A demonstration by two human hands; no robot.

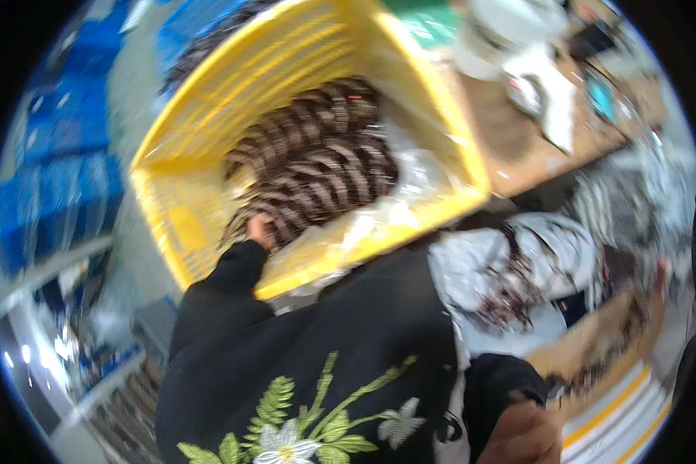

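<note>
A yellow slatted plastic basket (448, 116) stands tilted in view, lined with clear plastic film (417, 174). Inside it lie two rows of dark brown, glossy curved pieces (309, 182), packed close together with pale bands between them; their kind is not clear. My left hand (261, 230) reaches over the basket's near side and touches the near left end of the rows. Its fingertips are hidden among the pieces. Low on the right, beside my body, is my right hand (524, 433), blurred by motion. I cannot make out its fingers or anything in them.
Right of the basket, a brown tabletop (510, 162) carries a white bucket (483, 54) and a white packet (553, 100). Pale grey plastic bags (472, 263) with brown strands lie nearer me. Blue bins (62, 116) line the far left. White boards with yellow stripes (619, 417) are lower right.
</note>
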